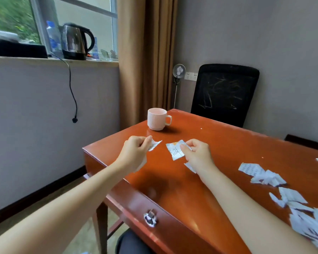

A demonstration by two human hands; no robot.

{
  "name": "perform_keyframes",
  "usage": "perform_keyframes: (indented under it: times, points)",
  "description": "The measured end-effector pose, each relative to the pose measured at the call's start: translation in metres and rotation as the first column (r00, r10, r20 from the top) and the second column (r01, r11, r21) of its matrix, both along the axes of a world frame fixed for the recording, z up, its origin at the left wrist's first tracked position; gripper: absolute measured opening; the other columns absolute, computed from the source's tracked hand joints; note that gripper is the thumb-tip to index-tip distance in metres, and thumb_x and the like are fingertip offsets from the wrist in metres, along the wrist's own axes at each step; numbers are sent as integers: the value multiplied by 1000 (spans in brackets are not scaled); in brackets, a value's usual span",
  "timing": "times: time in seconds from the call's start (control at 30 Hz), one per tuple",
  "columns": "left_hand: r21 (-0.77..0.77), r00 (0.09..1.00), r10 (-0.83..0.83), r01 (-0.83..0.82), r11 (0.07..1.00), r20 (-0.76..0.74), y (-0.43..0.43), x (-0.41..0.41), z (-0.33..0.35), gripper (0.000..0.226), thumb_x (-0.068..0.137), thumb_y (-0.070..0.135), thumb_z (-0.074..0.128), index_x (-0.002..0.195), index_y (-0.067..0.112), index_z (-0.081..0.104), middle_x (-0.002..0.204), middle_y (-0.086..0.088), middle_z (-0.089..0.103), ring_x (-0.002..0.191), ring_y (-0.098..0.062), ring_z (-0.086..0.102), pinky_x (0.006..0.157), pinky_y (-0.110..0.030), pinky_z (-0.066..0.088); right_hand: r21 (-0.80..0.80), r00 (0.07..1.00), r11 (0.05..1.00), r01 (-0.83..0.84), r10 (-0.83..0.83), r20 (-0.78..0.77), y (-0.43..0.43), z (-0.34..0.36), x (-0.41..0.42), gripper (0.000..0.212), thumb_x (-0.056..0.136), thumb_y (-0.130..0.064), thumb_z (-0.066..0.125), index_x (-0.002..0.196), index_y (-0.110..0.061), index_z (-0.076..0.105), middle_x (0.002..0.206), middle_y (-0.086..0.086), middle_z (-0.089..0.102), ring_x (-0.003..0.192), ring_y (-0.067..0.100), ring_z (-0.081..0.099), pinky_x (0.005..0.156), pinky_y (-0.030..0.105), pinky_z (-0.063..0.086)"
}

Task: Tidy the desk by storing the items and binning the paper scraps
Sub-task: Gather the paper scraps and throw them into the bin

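My left hand (135, 153) pinches a small white paper scrap (154, 144) just above the red-brown desk (218, 147) near its left corner. A hand's width to the right, my right hand (196, 153) pinches a larger printed scrap (174, 150). Another small scrap (189, 167) shows under my right wrist. Several torn scraps (261, 174) lie scattered along the desk's right side, with a denser heap (308, 220) at the right edge. A pink ribbed mug (157, 119) stands upright at the far left corner.
A closed drawer with a metal handle (150, 218) runs along the desk's front. A black office chair (225, 94) stands behind the desk against the wall. A kettle (75, 42) and a water bottle (52, 39) sit on the windowsill, a cord hanging below.
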State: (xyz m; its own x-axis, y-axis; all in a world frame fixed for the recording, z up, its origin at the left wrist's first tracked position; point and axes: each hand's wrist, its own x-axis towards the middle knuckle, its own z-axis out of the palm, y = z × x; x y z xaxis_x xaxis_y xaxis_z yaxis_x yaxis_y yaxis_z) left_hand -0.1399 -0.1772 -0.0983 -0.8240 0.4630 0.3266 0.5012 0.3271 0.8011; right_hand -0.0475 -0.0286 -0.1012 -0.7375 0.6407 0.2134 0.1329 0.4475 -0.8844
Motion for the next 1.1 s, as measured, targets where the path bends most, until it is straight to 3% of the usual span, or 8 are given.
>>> perform_keyframes:
  times: [0.13,0.2,0.37,0.43,0.57,0.73,0.83,1.1]
  points:
    - [-62,999,20,-23,998,-38,-62,0,9,43,99,26,40,61,13,55,25,9,36,29,-5,38,41,-14,28,17,984,984,-175,176,-26,-53,13,-23,10,93,-25,57,92,-16,60,83,-7,59,70,7,56,53,13,39]
    - [-82,998,42,-46,996,-51,-98,-1,7,49,99,25,40,50,25,43,24,6,32,24,-7,33,38,-16,26,26,958,958,-284,285,-38,-81,14,-32,10,93,-24,57,88,-15,60,72,-9,57,65,4,54,53,12,40]
    - [-147,978,187,-199,969,-91,-181,-15,-22,50,100,25,39,52,16,29,29,4,31,28,-11,28,42,-21,25,-1,871,871,-491,491,-16,-145,-2,-59,14,92,-15,59,82,-5,60,45,-15,51,39,-5,48,44,9,36]
    - [-181,966,236,-252,951,-103,-212,-24,-42,51,99,27,40,49,21,30,33,3,28,33,-12,27,42,-21,25,-18,836,836,-548,548,10,-170,-15,-73,14,92,-13,58,81,-6,60,40,-16,51,41,-4,48,43,9,34]
    - [-233,943,320,-333,914,-91,-264,-39,-89,52,98,27,41,49,20,26,44,5,23,41,-12,25,44,-23,24,-22,768,772,-635,634,87,-217,-47,-104,15,93,-17,57,80,-10,62,60,-10,54,58,1,50,52,16,37]
    - [-285,896,442,-413,865,45,-315,-58,-157,48,97,28,42,54,18,23,49,6,22,44,-11,22,48,-26,18,-48,705,727,-685,678,209,-269,-105,-144,16,88,-14,58,73,-12,62,51,-8,47,48,2,39,53,20,32]
    - [-286,831,523,-463,839,189,-339,-68,-198,45,97,26,42,57,14,25,45,6,23,40,-9,22,50,-28,21,-79,637,687,-722,705,312,-295,-146,-164,22,88,-15,55,67,-20,58,55,-9,49,55,5,44,59,25,35]
    - [-246,517,673,-665,705,529,-397,-95,-327,51,98,21,40,50,14,23,38,-9,34,28,-5,32,57,-29,28,-209,491,652,-729,710,505,-350,-246,-203,17,88,-12,50,73,-14,59,62,-5,51,57,9,43,46,16,33]
